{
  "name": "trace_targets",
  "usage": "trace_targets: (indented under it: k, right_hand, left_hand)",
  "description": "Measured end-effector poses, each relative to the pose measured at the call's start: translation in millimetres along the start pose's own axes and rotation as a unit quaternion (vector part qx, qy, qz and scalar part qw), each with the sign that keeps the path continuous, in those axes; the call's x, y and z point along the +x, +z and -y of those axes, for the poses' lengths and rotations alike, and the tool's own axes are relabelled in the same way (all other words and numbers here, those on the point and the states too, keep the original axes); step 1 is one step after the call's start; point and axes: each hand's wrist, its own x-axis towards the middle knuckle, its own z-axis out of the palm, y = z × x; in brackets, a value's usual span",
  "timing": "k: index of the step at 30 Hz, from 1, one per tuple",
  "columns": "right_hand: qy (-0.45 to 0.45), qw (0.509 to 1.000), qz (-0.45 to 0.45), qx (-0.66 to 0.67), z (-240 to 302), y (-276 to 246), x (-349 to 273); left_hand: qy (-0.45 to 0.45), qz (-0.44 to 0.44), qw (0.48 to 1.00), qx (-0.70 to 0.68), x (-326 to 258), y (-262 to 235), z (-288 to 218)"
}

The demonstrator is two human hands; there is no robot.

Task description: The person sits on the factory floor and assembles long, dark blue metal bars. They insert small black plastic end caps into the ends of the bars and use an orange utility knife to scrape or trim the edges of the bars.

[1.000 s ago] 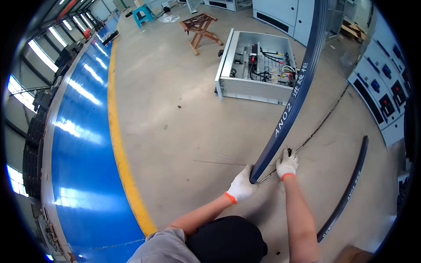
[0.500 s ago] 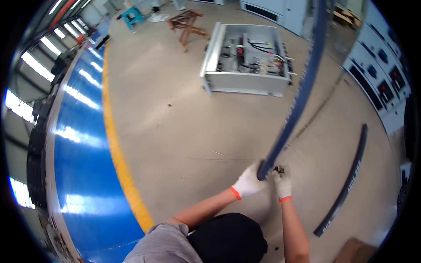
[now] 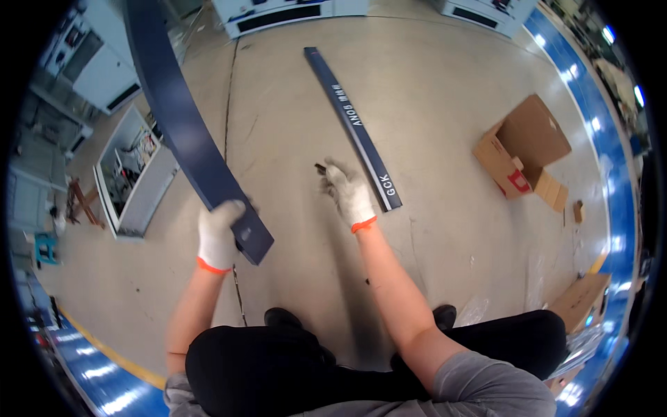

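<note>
My left hand (image 3: 221, 233), in a white glove with an orange cuff, grips the lower end of a long dark blue panel strip (image 3: 187, 135). The strip slants up and away to the far left, past the top of the picture. My right hand (image 3: 345, 192), gloved the same way, is closed with a small dark object (image 3: 320, 168) at its fingertips; I cannot make out its kind. Just beyond and to the right of that hand, a second dark blue strip (image 3: 351, 128) with white lettering lies flat on the floor.
An open cardboard box (image 3: 507, 156) stands at the right, and another carton (image 3: 580, 299) is nearer. At the left sits a grey metal enclosure (image 3: 149, 191) with wiring inside, beside a wooden stool (image 3: 83, 201) and a blue stool (image 3: 46, 248). Cabinets (image 3: 278, 17) line the far side.
My view has swung to the right. The held strip now leans left with its broad face showing, and my hands have moved apart. The right hand is now close to the strip on the floor.
</note>
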Motion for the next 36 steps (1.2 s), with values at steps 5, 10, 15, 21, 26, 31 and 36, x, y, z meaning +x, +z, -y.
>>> trace_targets:
  k: [5, 10, 15, 21, 26, 31, 36]
  right_hand:
    - [-0.189, 0.978, 0.031, -0.087, 176.0, -0.9, -57.4]
    - [-0.369, 0.918, -0.015, -0.142, 275.3, -8.1, -113.6]
    - [-0.489, 0.856, -0.082, -0.144, 280.1, -30.2, -124.6]
    - [-0.509, 0.848, -0.112, -0.096, 251.9, -49.9, -132.7]
    - [-0.521, 0.843, -0.086, -0.102, 255.5, -78.3, -141.3]
    - [-0.442, 0.842, -0.104, -0.291, 273.3, -62.6, -149.6]
    - [-0.312, 0.887, -0.106, -0.323, 290.2, -60.4, -169.0]
  left_hand:
    - [0.020, 0.072, 0.995, -0.066, 8.8, 116.0, -141.8]
    - [0.111, 0.167, 0.973, -0.117, 5.5, 238.6, -206.5]
    - [0.136, 0.222, 0.942, -0.212, -8.0, 297.2, -181.8]
    - [0.116, 0.184, 0.919, -0.329, -15.2, 304.5, -126.9]
    - [0.131, 0.111, 0.930, -0.324, -10.9, 300.9, -108.0]
    - [0.143, 0.083, 0.942, -0.292, -16.4, 302.5, -99.1]
    - [0.173, 0.090, 0.942, -0.274, -17.6, 298.7, -104.4]
